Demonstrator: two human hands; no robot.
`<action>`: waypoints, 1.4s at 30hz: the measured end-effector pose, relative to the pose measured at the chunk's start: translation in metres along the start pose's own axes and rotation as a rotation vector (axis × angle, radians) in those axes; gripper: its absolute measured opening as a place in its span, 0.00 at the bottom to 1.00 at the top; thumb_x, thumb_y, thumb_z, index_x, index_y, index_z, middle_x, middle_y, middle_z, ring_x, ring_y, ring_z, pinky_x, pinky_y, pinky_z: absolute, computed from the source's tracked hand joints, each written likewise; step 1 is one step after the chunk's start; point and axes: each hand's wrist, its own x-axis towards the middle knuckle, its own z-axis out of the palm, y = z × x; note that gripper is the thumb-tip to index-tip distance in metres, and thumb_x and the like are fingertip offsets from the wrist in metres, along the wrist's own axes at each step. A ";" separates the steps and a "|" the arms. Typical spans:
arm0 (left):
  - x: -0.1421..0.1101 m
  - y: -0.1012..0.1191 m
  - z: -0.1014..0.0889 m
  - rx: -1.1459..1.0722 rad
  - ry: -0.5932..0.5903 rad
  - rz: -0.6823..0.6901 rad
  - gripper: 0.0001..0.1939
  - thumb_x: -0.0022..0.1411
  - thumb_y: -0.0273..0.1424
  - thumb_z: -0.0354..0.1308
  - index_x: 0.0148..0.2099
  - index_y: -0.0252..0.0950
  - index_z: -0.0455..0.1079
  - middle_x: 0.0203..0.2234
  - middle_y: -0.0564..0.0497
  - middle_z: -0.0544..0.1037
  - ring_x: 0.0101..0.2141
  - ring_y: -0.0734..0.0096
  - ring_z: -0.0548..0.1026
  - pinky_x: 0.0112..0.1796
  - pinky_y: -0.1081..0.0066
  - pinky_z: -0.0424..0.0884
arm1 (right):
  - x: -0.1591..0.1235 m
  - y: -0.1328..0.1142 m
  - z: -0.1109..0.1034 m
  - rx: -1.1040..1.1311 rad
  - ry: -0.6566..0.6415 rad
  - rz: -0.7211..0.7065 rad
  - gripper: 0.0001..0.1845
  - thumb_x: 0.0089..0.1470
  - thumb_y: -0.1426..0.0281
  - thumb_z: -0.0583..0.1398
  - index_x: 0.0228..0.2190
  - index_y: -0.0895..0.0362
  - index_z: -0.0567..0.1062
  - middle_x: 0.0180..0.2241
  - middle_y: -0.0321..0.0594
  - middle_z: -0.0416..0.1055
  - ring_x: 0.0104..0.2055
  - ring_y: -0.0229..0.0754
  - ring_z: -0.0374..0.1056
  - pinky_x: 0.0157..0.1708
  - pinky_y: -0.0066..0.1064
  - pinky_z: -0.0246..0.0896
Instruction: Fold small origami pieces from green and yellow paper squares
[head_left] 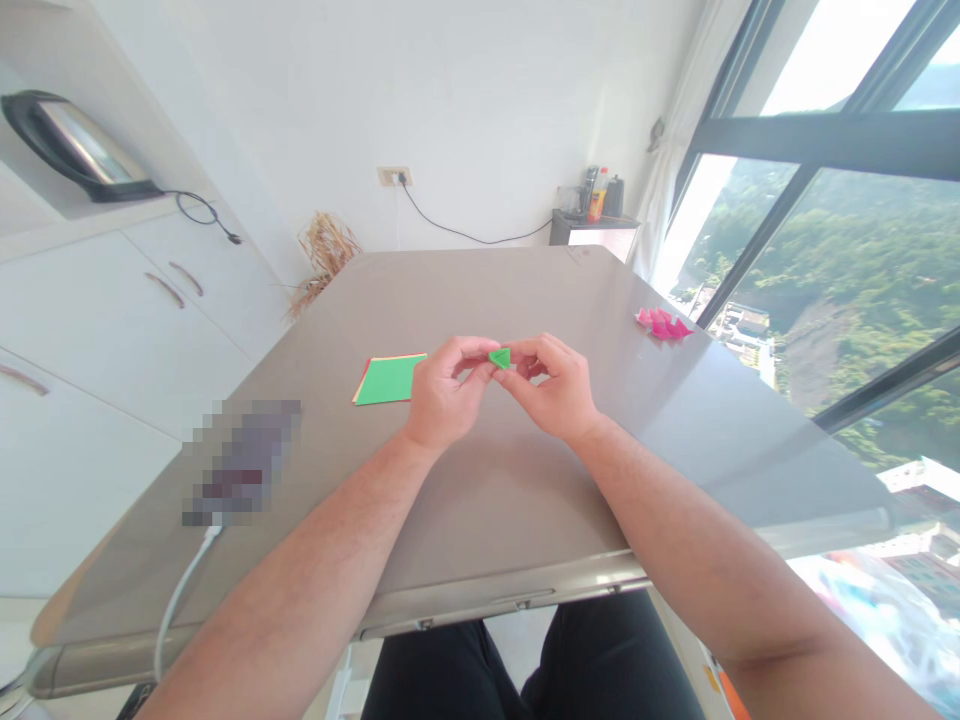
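Noted bright green on folded paper (499, 358) in the grip; green, edged red and pale orange, on paper stack (390, 380) leftward; vivid pink on pieces (666, 326) rightward; grey-brown on tabletop (487, 290) beneath.

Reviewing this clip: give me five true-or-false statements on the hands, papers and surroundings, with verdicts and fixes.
1. The left hand and right hand both pinch the small green folded piece. True.
2. The pink pieces lie by the left edge of the table. False: they lie near its right edge.
3. The top sheet of the paper stack is green. True.
4. The kettle stands on the table. False: it is on the counter at the left.
5. A white cable meets the pixelated object on the table. True.
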 end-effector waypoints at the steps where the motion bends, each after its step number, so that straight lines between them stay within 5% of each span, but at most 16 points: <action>1: 0.001 0.000 0.001 -0.027 0.002 -0.018 0.11 0.61 0.36 0.66 0.45 0.39 0.76 0.41 0.47 0.83 0.42 0.66 0.81 0.46 0.65 0.77 | 0.000 0.000 0.001 0.022 0.007 0.015 0.06 0.52 0.65 0.67 0.33 0.52 0.78 0.31 0.36 0.75 0.29 0.37 0.68 0.32 0.33 0.69; 7: 0.004 0.000 0.005 -0.169 -0.019 -0.195 0.16 0.57 0.42 0.69 0.42 0.36 0.76 0.35 0.47 0.83 0.36 0.67 0.81 0.40 0.67 0.77 | -0.001 0.001 0.007 0.248 0.008 0.241 0.08 0.51 0.63 0.68 0.31 0.53 0.78 0.28 0.34 0.74 0.29 0.37 0.69 0.30 0.33 0.67; 16: 0.002 -0.002 0.007 -0.118 0.002 -0.243 0.12 0.58 0.40 0.68 0.38 0.37 0.77 0.27 0.51 0.80 0.28 0.72 0.77 0.31 0.72 0.73 | 0.003 0.001 0.009 0.497 -0.014 0.430 0.11 0.47 0.63 0.70 0.26 0.55 0.75 0.25 0.34 0.74 0.28 0.38 0.70 0.28 0.34 0.71; 42: 0.001 -0.001 0.014 -0.142 0.062 -0.345 0.13 0.58 0.41 0.66 0.35 0.36 0.75 0.29 0.51 0.79 0.29 0.71 0.77 0.29 0.72 0.77 | 0.001 0.008 0.012 0.430 0.015 0.452 0.11 0.48 0.60 0.68 0.27 0.54 0.78 0.22 0.33 0.73 0.23 0.36 0.68 0.28 0.34 0.67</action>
